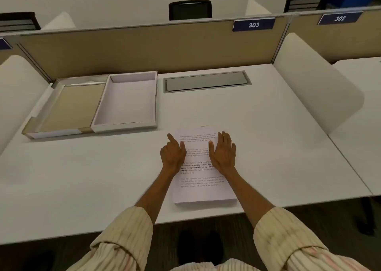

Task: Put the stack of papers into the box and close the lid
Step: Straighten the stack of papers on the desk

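A stack of printed white papers (203,190) lies flat on the white desk in front of me. My left hand (172,152) rests at the stack's left edge, index finger stretched out and the other fingers curled. My right hand (223,151) lies flat on the right half of the top sheet, fingers spread. Neither hand grips the stack. To the far left stands the box (125,126), empty, white inside, its lid (72,105) folded open flat to its left with a tan inner face.
A grey cable hatch (207,81) is set into the desk behind the papers. A tan partition (144,50) with sign 303 closes the back, and white side dividers (315,81) flank the desk. The desk's front edge runs just below the stack.
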